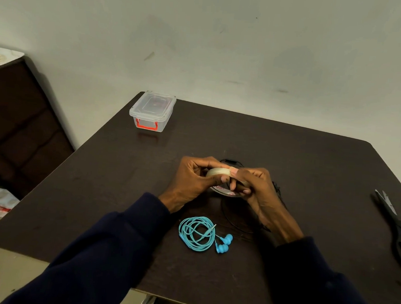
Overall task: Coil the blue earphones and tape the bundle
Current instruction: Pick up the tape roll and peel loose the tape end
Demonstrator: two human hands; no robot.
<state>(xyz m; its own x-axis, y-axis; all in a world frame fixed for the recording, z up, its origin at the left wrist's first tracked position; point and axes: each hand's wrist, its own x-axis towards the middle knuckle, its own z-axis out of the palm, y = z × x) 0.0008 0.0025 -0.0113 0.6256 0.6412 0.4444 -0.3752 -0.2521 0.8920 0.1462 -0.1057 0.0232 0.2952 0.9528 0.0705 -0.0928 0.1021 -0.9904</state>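
Head view: blue earphones (197, 232) lie coiled on the dark table (311, 170) between the forearms, with the buds at the coil's right and the plug pointing up-right. Left hand (193, 179) and right hand (256, 185) both grip the tape roll (218, 171), mostly hiding it. Scissors (392, 222) are cut off at the right edge. A pale wall (248, 49) stands behind.

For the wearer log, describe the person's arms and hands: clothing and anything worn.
Both arms are covered by long, plain dark navy sleeves. The left sleeve and the right sleeve each end at the wrist, with no logo or marking visible. The left hand and the right hand are bare: no gloves, rings, watch or bracelet show.
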